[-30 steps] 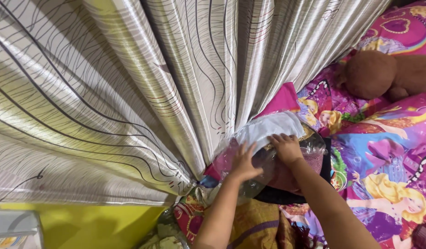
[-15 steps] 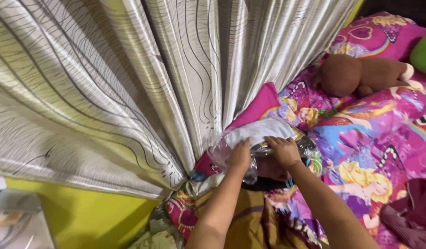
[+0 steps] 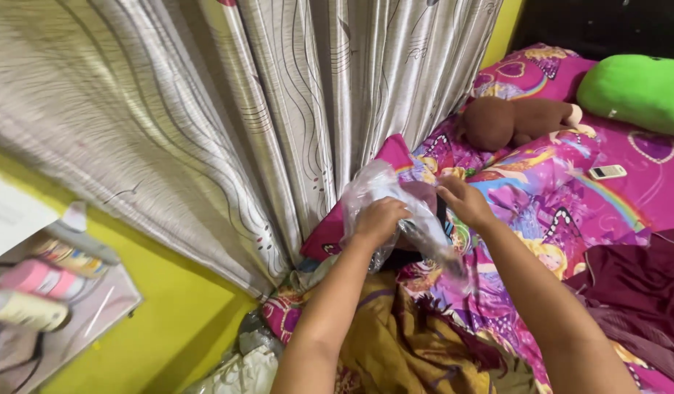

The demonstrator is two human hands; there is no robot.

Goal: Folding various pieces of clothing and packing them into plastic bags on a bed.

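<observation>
Lifted off the pile now, the crinkled clear plastic bag sits mid-frame; your left hand and right hand each grip it, fingers curled.

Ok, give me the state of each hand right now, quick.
Left hand: closed, gripping the clear plastic bag.
Right hand: on the far side of the same bag; whether its fingers are closed on it cannot be told.
</observation>
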